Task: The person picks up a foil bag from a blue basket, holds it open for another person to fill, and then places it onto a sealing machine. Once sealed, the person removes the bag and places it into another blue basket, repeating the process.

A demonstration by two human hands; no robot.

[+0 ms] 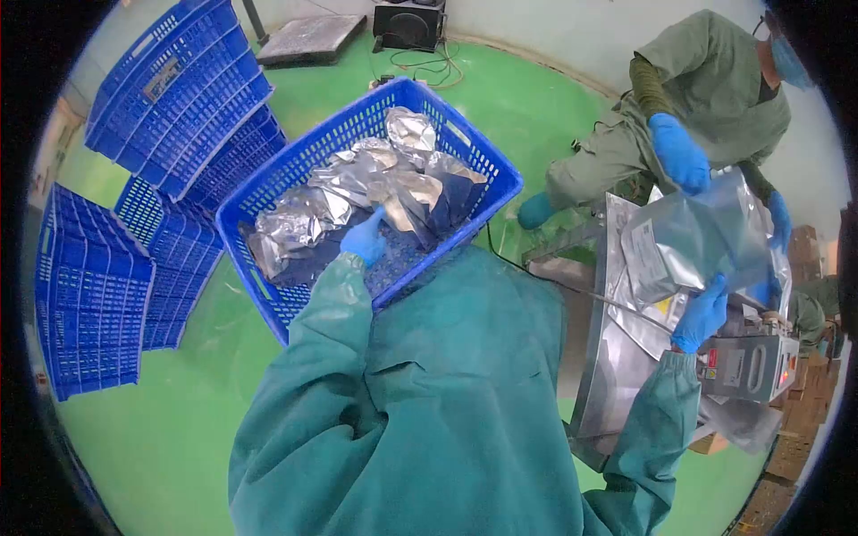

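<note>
In blue gloves, my left hand (365,239) reaches into a blue plastic crate (323,149) in front of me. One finger points out against the crumpled silver foil pouches (335,190), and I see nothing gripped in it. My right hand (702,314) is closed on the lower edge of a large silver pouch (706,234) with a pale label. A co-worker's gloved hand (679,154) is at the upper edge of that same pouch. Below it, more foil pouches (626,326) lie on a metal table (594,406).
Stacked blue crates (179,98) and further crates (94,286) stand at the left. A grey machine (746,366) sits beside my right hand, with a cable (545,279) running past. A platform scale (311,40) and cardboard boxes (786,447) are farther off.
</note>
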